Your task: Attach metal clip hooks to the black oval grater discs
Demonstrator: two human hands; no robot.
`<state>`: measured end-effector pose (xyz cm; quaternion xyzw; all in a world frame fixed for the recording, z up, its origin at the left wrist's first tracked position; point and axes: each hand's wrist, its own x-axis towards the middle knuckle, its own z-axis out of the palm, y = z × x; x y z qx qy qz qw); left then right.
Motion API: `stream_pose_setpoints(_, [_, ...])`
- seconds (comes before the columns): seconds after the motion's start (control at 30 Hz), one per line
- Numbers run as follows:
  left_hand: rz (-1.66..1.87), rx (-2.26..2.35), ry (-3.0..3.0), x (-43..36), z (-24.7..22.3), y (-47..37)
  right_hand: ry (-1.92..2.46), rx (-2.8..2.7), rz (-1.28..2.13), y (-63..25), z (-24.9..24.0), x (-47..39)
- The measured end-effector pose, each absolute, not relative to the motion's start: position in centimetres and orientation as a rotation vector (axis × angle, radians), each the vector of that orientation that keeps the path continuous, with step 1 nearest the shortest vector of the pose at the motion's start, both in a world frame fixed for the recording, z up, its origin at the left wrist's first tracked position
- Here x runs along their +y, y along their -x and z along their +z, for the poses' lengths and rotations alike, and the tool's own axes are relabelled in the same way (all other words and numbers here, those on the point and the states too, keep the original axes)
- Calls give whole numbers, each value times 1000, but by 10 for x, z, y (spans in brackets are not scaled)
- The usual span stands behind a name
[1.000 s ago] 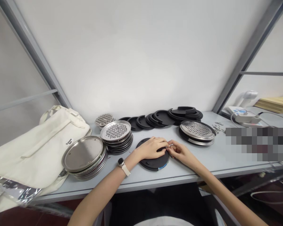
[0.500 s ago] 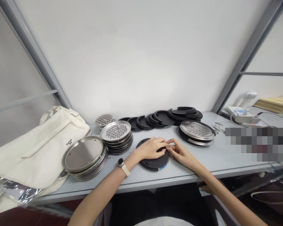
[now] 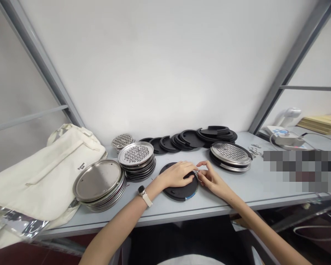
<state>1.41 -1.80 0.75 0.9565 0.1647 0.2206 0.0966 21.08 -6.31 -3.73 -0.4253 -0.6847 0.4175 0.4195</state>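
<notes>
A black round disc (image 3: pixel 179 192) with a strip of blue and silver at its near right rim lies on the table before me. My left hand (image 3: pixel 180 173) rests flat across its top, fingers stretched toward the right rim. Close against that rim, my right hand (image 3: pixel 211 180) has thumb and index finger curled into a pinch beside the left fingertips. Whatever small thing is between them is too tiny to make out. To the left stand a stack of round metal grater plates (image 3: pixel 136 154) and a stack of plain metal discs (image 3: pixel 97 180).
Several black ring holders (image 3: pixel 191 138) lean along the wall. Grater plates in black holders (image 3: pixel 231 152) sit right of my hands, near small metal rings (image 3: pixel 255 150). A cream bag (image 3: pixel 55 165) lies at the left; a white device (image 3: pixel 285 135) is at the right.
My right hand's thumb and index finger have shifted slightly right at the disc's rim, with a small gap showing between them. My left hand stays on the disc.
</notes>
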Motion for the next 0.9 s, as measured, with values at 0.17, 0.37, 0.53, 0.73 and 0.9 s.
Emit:
stream_pose_setpoints(0.17, [632,479,-2834,-17,7,-14,1067,-1704,1057,-211,-38,-62])
stream_pose_setpoints(0.37, [623,482,-2836,-16,6,-15,1083,-1708,982,-210,-35,-64])
stream_pose_setpoints(0.53, [621,469,-2844,-15,5,-15,1084,-1716,940,-210,-34,-65])
stream_pose_setpoints(0.73, [614,480,-2846,-16,6,-15,1059,-1744,1035,-209,-36,-64])
stream_pose_setpoints(0.9, [631,500,-2864,-17,7,-14,1048,-1773,1046,-208,-34,-65])
